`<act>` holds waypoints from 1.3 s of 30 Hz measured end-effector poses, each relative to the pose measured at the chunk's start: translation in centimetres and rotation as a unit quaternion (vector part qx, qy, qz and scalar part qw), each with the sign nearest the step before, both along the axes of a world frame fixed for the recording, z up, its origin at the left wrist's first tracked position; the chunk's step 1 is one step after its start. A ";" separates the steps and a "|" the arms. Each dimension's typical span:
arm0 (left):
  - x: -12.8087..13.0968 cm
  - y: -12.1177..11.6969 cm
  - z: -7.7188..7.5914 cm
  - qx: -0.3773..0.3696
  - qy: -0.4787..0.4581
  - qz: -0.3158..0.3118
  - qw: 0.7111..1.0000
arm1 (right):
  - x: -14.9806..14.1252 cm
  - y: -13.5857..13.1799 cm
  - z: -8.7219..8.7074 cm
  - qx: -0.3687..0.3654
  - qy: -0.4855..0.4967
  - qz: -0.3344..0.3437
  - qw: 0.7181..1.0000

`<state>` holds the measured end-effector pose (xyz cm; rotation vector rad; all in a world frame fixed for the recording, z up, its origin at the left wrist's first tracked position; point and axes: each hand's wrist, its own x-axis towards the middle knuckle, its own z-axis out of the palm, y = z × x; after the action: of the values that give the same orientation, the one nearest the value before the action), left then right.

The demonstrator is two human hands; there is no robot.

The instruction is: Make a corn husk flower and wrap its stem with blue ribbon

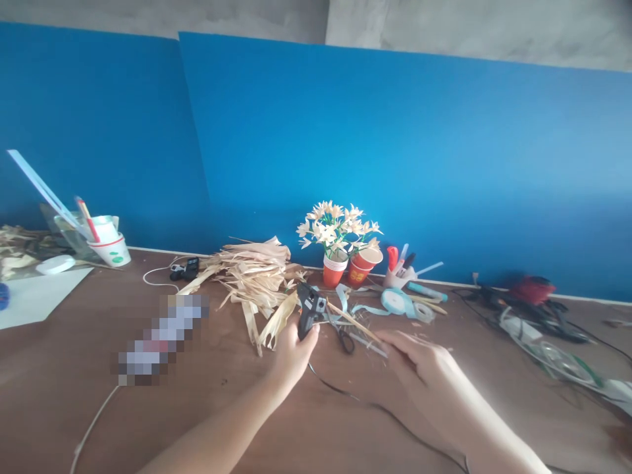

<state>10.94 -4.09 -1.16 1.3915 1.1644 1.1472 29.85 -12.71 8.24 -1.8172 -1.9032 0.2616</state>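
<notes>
My left hand (291, 355) is closed around the grip of a black hot glue gun (310, 306), held above the table with its cord trailing toward me. My right hand (419, 362), slightly blurred, pinches the near end of a thin tan strip (353, 320). The strip's far end reaches close to the glue gun. Dried corn husks (259, 270) lie in a heap just beyond my left hand. Between my hands, scissors with dark handles (347, 341) rest on the table. Cream husk-like flowers (336, 227) stand in a stack of paper cups (334, 271) behind the glue gun.
A red paper cup (364, 266), a cup of pens (399, 273) and a light blue ribbon roll (396, 301) stand at the back. Cables and a power strip (521, 326) lie right. On the left are a blurred-out phone-like object (162, 342), paper (44, 299) and a white cup (112, 251).
</notes>
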 end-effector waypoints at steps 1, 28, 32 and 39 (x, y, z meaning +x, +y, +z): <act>0.0 0.0 0.0 0.017 0.020 0.005 1.000 | -0.5 -0.1 0.1 0.010 -0.005 0.006 1.000; -0.4 0.2 0.3 0.148 0.243 -0.060 0.957 | -3.3 0.8 -0.2 -0.317 0.697 -0.064 0.640; -0.5 0.2 0.2 0.151 0.255 -0.059 0.953 | -3.3 0.9 -0.4 -0.321 0.712 -0.064 0.621; -0.5 0.1 -0.4 0.194 0.273 -0.059 0.940 | -2.8 1.3 -1.4 -0.318 0.698 -0.069 0.638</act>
<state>10.42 -3.98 -1.59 2.1521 1.2458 0.9599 27.02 -11.41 6.86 -1.2051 -0.4888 1.8168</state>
